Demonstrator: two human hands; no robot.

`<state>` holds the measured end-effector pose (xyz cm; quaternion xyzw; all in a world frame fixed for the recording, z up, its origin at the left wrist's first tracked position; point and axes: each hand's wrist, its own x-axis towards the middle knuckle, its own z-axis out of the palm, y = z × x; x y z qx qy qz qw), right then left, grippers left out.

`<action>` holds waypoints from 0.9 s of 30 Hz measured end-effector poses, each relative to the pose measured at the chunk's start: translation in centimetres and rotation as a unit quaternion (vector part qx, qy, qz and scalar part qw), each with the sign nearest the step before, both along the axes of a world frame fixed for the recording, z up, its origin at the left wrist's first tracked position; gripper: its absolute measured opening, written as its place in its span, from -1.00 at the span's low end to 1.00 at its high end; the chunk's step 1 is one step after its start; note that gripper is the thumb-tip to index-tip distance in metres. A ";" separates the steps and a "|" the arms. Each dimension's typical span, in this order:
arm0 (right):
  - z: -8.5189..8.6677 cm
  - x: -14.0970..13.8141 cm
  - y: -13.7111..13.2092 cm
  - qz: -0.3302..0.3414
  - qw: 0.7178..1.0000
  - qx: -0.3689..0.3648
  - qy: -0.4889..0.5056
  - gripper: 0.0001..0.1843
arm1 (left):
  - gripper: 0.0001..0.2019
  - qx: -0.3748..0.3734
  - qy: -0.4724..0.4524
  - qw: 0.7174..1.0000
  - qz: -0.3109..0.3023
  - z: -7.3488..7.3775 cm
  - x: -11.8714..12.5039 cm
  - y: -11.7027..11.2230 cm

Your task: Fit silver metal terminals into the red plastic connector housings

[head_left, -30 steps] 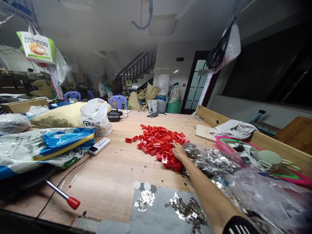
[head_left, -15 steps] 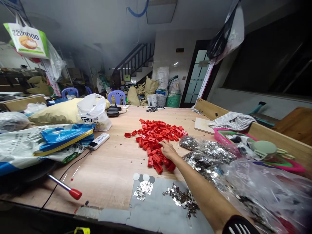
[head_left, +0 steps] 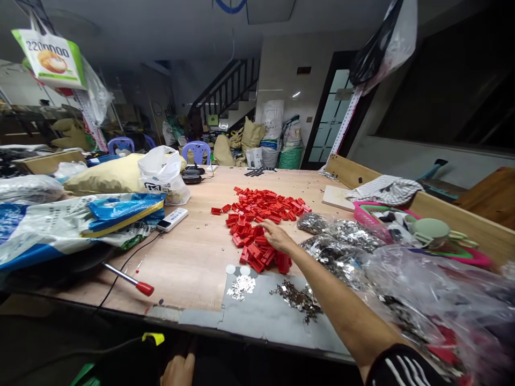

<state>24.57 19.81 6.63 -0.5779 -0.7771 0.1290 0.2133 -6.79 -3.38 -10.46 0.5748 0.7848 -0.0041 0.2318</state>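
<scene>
A heap of small red plastic pieces lies in the middle of the table. My right hand reaches into the near right side of this heap, its index finger stretched out over the pieces and nothing visibly held. Below the table's front edge, my left hand shows at the bottom of the view, partly cut off; its fingers are too unclear to read. On the grey mat near me rest a pile of shiny silvery bits and a darker pile of small metal parts.
Clear bags of metal parts and a pink basket line the right side. A lever with a red knob sticks out at the left front, near a white corded device. Printed sacks cover the left side.
The camera view has tilted down and shifted a little left. My left hand has come into view at the bottom. My right hand stays at the red heap, index finger now more extended.
</scene>
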 end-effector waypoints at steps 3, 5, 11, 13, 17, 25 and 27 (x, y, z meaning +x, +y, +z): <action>1.4 2.2 -1.5 -0.022 0.999 0.022 0.026 -0.49 | -0.56 0.025 -0.020 0.999 -0.023 0.2 -0.4 0.0; 2.1 4.0 -2.7 -0.046 0.998 0.033 0.036 -0.49 | -0.52 0.050 -0.036 0.998 -0.008 0.2 -0.5 0.1; 2.2 7.7 -8.7 -0.112 0.991 0.007 0.067 -0.58 | -0.62 0.035 -0.001 0.999 -0.028 -0.3 -1.0 0.1; 1.6 7.8 -10.9 -0.128 0.987 -0.016 0.091 -0.62 | -0.62 0.041 0.025 0.997 -0.061 -0.3 -1.1 0.0; 0.3 6.5 -14.8 -0.134 0.985 -0.016 0.103 -0.64 | -0.62 0.161 0.001 0.986 -0.040 0.3 -0.4 -0.5; -1.4 1.4 -17.4 -0.065 0.997 0.017 0.036 -0.77 | -0.82 0.404 -0.251 0.866 -0.156 5.3 2.3 -2.3; -1.9 0.7 -17.1 -0.069 0.998 0.003 -0.011 -0.82 | -0.85 0.429 -0.257 0.843 -0.198 6.9 2.9 -2.0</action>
